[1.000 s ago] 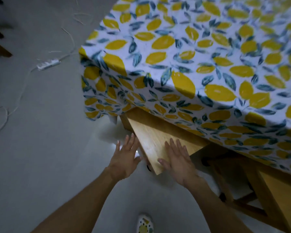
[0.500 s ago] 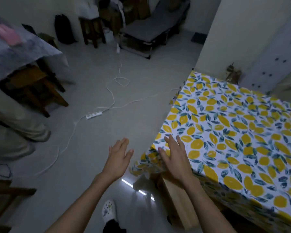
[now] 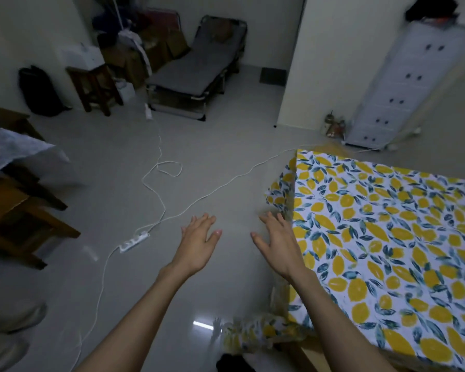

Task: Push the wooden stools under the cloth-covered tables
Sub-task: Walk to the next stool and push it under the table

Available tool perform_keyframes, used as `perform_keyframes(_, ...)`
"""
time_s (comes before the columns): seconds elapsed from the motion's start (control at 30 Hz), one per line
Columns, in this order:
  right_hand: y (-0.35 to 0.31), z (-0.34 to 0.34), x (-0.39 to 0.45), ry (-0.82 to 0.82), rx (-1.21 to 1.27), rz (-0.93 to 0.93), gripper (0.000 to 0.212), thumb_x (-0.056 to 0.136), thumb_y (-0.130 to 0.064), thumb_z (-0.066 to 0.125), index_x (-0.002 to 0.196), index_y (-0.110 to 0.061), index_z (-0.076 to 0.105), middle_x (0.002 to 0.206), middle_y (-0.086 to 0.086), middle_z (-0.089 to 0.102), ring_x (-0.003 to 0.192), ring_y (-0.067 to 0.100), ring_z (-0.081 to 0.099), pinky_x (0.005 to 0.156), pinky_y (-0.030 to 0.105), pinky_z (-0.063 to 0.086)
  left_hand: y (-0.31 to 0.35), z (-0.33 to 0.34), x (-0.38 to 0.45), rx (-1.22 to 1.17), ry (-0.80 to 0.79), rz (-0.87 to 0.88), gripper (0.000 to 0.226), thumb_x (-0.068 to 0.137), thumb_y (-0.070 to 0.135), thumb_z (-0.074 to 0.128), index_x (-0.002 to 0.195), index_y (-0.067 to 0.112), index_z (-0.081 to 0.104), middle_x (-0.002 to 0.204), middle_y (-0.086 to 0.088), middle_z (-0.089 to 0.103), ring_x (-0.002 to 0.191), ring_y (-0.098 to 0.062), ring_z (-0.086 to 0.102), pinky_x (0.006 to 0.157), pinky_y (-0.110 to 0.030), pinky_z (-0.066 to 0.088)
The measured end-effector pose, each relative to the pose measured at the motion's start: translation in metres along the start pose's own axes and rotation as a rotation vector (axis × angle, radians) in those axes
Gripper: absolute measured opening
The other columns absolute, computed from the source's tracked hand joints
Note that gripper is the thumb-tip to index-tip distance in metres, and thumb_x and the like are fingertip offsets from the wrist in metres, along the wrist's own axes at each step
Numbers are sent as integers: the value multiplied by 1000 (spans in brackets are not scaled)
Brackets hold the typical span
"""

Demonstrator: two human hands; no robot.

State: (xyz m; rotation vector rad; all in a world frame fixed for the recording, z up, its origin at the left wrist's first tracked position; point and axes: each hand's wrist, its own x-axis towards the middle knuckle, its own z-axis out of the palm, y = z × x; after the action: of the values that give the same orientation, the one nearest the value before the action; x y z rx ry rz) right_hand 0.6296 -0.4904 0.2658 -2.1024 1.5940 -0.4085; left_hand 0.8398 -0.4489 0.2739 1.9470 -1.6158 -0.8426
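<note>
A table with a lemon-print cloth (image 3: 387, 251) fills the right side. The stool beneath it is almost fully hidden; only a sliver of light wood (image 3: 304, 353) shows below the cloth's near corner. My left hand (image 3: 199, 242) is raised over the bare floor, fingers spread, holding nothing. My right hand (image 3: 277, 242) hovers beside the table's left edge, fingers apart, also holding nothing. At the far left a second table with a grey cloth (image 3: 14, 151) has a wooden stool (image 3: 16, 213) sticking out from under it.
A white power strip (image 3: 133, 241) and its cables (image 3: 159, 183) trail across the floor. A dark stool (image 3: 94, 87), a black bag (image 3: 38, 89) and a folding cot (image 3: 193, 71) stand at the back. A white drawer unit (image 3: 392, 89) is at the back right.
Both hands have left the stool top and risen. The view has lifted from the stool under the lemon cloth to the room. The stool is now nearly hidden under the table.
</note>
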Motion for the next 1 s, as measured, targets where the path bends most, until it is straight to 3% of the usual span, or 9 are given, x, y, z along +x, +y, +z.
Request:
perform_keyframes(0.47, 13, -46, 313, 110, -17, 112, 58, 96, -47, 46, 147, -20, 35, 159, 6, 27, 148, 27, 16, 119, 38, 14, 30, -74, 330, 74, -84, 126, 51, 97, 35, 46, 144, 18, 36, 157, -4, 24, 147, -25, 4, 119, -43, 1)
perform_keyframes(1.0, 112, -134, 615, 327, 9, 460, 58, 97, -47, 45, 148, -21, 33, 160, 5, 24, 148, 24, 12, 120, 44, 17, 147, -56, 731, 182, -395, 521, 54, 98, 35, 42, 147, 16, 29, 159, -3, 19, 148, -22, 2, 118, -42, -4)
